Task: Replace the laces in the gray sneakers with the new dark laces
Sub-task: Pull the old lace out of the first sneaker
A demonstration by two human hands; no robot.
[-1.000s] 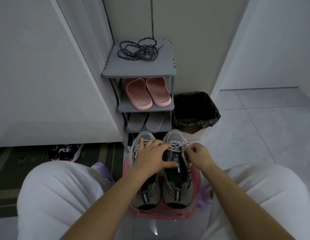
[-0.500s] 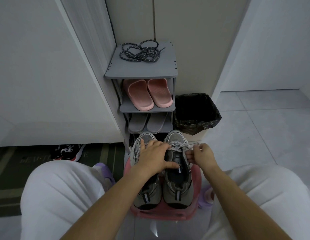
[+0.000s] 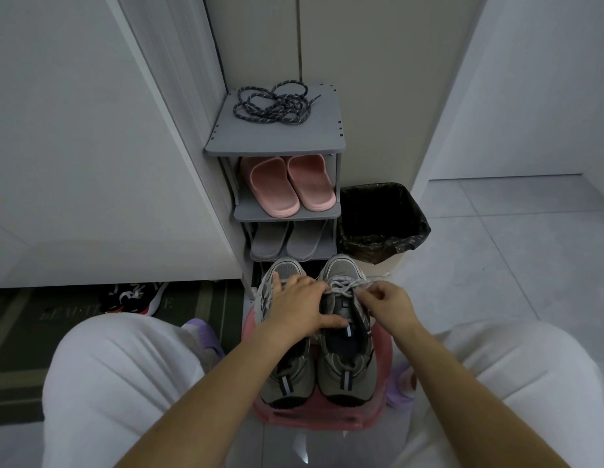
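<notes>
The right hand (image 3: pixel 386 307) has barely shifted, its grip still pinching the pale lace (image 3: pixel 344 286) on the right sneaker (image 3: pixel 348 363) atop the pink stool (image 3: pixel 314 417), the left hand (image 3: pixel 299 309) pressing flat on the left sneaker (image 3: pixel 287 373), while the dark laces (image 3: pixel 273 104) lie tangled well beyond the stool on the rack (image 3: pixel 277 140) top, likely nearer the left hand.

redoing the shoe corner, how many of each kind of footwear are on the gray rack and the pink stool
gray sneakers, on the stool: 2
pink slides, on the rack: 2
gray slippers, on the rack: 2
total: 6
</notes>
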